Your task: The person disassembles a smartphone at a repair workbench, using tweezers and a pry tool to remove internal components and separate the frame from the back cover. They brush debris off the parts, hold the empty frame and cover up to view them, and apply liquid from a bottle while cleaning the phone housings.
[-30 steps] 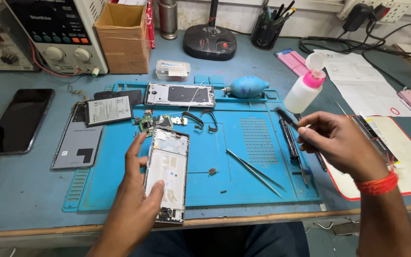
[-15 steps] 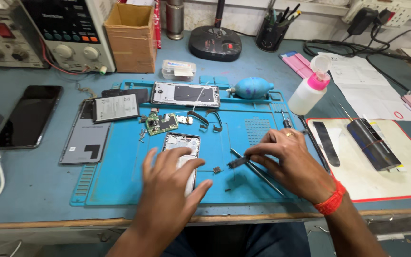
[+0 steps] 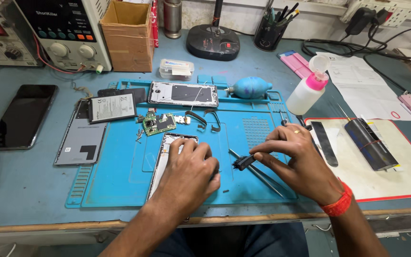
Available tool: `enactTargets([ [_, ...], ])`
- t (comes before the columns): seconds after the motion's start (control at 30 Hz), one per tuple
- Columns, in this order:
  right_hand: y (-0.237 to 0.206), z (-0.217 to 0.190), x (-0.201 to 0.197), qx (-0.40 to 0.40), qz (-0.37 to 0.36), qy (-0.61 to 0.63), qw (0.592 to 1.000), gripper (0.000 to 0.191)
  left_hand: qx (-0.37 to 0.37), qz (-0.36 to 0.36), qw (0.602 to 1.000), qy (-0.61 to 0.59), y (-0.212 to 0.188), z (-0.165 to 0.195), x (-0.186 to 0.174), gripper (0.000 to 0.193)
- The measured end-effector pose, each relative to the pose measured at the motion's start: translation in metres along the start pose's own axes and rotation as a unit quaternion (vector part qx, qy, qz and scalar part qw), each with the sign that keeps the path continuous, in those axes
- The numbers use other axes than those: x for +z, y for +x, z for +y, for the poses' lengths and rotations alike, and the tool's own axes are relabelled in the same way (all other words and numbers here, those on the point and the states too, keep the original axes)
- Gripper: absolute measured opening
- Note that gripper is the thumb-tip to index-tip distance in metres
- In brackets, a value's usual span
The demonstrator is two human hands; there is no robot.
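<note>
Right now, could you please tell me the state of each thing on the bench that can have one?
Left hand: pressed flat on the phone frame.
Right hand: pinching a small black brush.
Phone frame: opened, lying on the blue mat.
Circuit board: removed, loose on the mat.
Battery: taken out.
Back cover: detached.
Black phone: screen dark.
Tweezers: lying unused.

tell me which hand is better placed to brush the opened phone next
Right, probably: the right hand already grips the small black brush, bristles pointing at the phone frame, which the left hand presses flat.
</note>
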State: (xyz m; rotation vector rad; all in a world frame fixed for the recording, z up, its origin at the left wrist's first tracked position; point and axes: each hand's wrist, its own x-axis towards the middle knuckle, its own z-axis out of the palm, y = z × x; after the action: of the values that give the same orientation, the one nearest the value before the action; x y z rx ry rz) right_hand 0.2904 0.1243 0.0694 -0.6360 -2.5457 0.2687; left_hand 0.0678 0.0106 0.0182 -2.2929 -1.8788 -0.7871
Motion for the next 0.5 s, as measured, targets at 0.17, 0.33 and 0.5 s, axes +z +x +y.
enactTargets([
  [0.17,0.0,-0.005,-0.008,0.006,-0.001,0.0,1.0,0.013,0.036,0.021,0.999,-0.015,-0.001,0.003,0.0,0.019],
  [0.33,-0.005,-0.009,-0.013,0.131,-0.056,0.048,0.989,0.015,0.011,-0.013,0.998,-0.064,0.002,0.002,-0.007,0.018],
  [0.5,-0.006,-0.017,0.008,0.033,-0.12,0.093,0.988,0.029,-0.02,-0.007,0.998,-0.065,0.003,-0.007,-0.015,0.019],
])
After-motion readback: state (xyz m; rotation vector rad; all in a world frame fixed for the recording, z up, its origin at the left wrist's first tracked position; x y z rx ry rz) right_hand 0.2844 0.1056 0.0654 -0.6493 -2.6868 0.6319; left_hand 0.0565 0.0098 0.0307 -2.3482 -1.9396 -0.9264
